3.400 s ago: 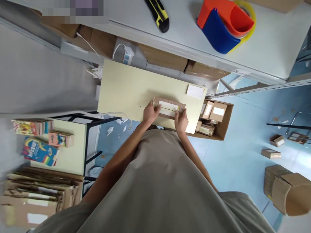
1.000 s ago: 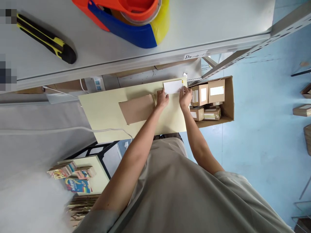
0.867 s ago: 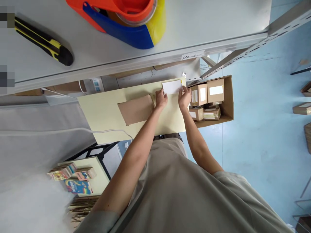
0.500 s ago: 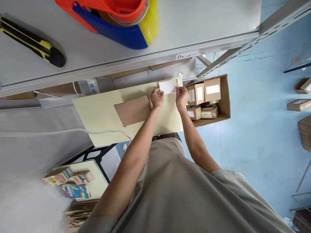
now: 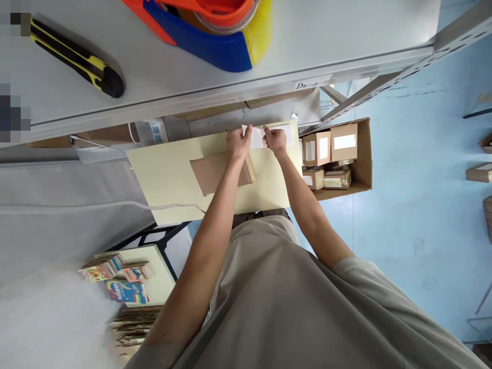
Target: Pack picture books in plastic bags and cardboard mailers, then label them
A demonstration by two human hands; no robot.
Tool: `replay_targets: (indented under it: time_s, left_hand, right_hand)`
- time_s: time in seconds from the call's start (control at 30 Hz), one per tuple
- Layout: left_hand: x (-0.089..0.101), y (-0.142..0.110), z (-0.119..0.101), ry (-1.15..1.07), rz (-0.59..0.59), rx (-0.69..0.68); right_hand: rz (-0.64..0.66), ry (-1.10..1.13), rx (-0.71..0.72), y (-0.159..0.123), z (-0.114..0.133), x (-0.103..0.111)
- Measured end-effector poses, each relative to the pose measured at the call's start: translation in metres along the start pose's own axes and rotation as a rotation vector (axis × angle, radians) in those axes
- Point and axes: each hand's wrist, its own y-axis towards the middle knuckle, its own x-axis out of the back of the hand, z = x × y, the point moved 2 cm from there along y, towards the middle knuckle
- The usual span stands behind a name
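Observation:
Both hands are raised over the far edge of a pale yellow table (image 5: 161,169). My left hand (image 5: 238,142) and my right hand (image 5: 273,140) pinch the two ends of a white paper label (image 5: 255,137) and hold it between them. A little more white paper (image 5: 286,132) lies at the table's far right corner. Under my left forearm a flat brown cardboard parcel (image 5: 213,171) rests plain side up on the table.
A grey shelf (image 5: 346,46) overhead carries a yellow-black utility knife (image 5: 77,59) and an orange-blue tape dispenser (image 5: 215,25). An open carton (image 5: 365,154) of small taped boxes stands right of the table. Books (image 5: 119,279) lie on a lower table at left. A white cable (image 5: 115,206) runs along the table's near edge.
Earlier both hands held the parcel label side up; now it lies plain side up. In the last second both hands took a white label from the table's far right corner and lifted it leftwards.

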Motion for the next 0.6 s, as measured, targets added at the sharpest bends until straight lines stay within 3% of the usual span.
replay_targets:
  time_s: [0.13,0.43,0.6]
  left_hand:
    - [0.012,0.000,-0.005,0.050,-0.041,0.038]
    - [0.023,-0.005,-0.023,0.223,-0.053,0.204]
    - [0.027,-0.016,-0.037,0.202,-0.068,0.184]
  right_hand:
    - [-0.002,-0.098,-0.057,0.017,-0.001,-0.009]
    - [0.012,-0.202,-0.081,0.026,-0.002,-0.011]
    - [0.004,-0.205,-0.099,0.027,-0.003,-0.012]
